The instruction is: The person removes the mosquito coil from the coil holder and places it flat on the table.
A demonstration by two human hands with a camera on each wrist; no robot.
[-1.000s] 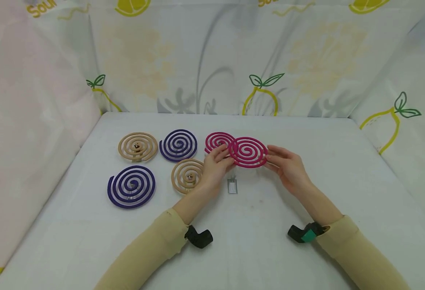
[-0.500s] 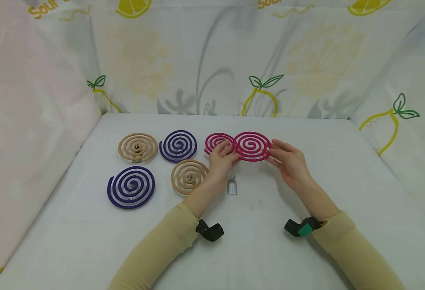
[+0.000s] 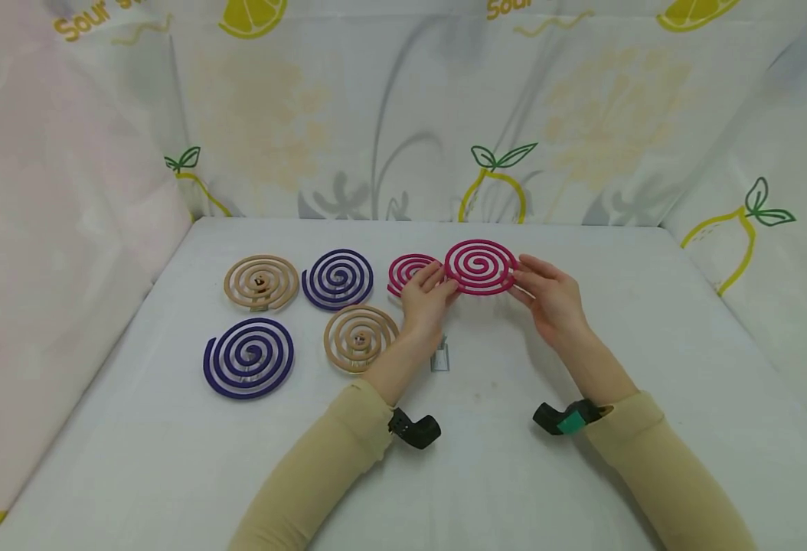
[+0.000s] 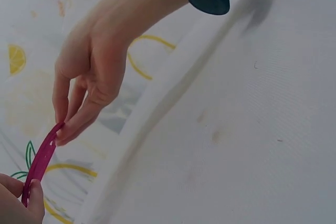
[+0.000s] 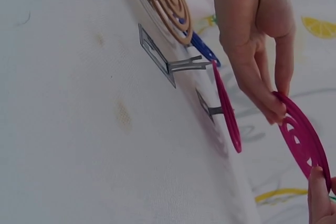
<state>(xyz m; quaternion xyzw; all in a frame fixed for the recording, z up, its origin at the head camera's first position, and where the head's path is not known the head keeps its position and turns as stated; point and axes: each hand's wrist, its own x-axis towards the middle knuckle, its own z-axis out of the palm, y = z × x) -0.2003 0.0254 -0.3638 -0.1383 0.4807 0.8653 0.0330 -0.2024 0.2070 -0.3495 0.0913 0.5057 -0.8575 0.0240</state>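
Both hands hold a pink mosquito coil up above the table, tilted toward the head view. My left hand pinches its left edge between thumb and fingers. At the opposite edge, the fingertips of my right hand pinch the rim; the left wrist view shows that right hand from the side. A second pink coil sits on a metal stand, partly hidden behind my left hand in the head view. Below the left wrist, a small metal stand bears no coil; its upright prongs show in the right wrist view.
Left of the hands, two tan coils and two dark blue coils rest on metal stands on the white table. The nearer tan coil lies beside my left forearm. A lemon-patterned cloth hangs behind and at the sides.
Both hands have carried the pink coil up and slightly away, toward the back of the table. The left forearm has shifted right, uncovering more of the nearer tan coil.
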